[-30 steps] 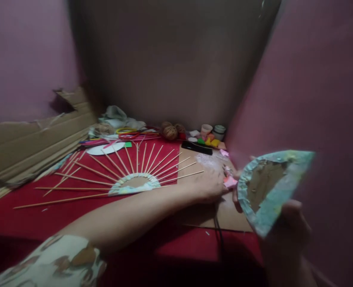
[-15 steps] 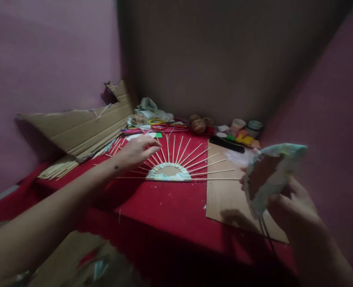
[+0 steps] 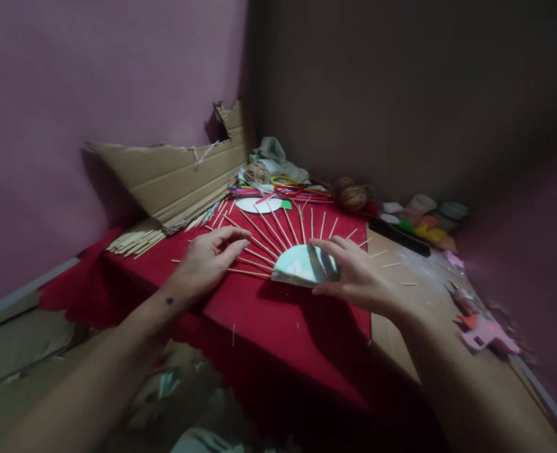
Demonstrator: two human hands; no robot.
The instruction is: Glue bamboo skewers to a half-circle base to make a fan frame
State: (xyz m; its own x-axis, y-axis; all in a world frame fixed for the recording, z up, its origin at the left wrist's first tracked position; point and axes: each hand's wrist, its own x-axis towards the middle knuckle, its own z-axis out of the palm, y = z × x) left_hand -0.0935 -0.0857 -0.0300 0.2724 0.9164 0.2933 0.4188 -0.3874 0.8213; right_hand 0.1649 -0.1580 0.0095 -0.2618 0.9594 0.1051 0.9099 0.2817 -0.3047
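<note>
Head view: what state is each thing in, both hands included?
Left bare hand: half open, fingers curled, nothing held.
Right bare hand: thumb and fingers gripping the pale green half-disc.
Pale green half-disc: over the sticks' inner ends.
Thin wooden sticks: fanned out.
Brown cardboard sheet: upright, top edge torn.
Brown twine ball: wound.
Red cloth: spread, front edge hanging.

Sticks (image 3: 312, 223) — inner ends hidden by half-disc (image 3: 295, 264)

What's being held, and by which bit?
The right hand holds the pale half-circle by its right end. The left hand looks empty.
</note>
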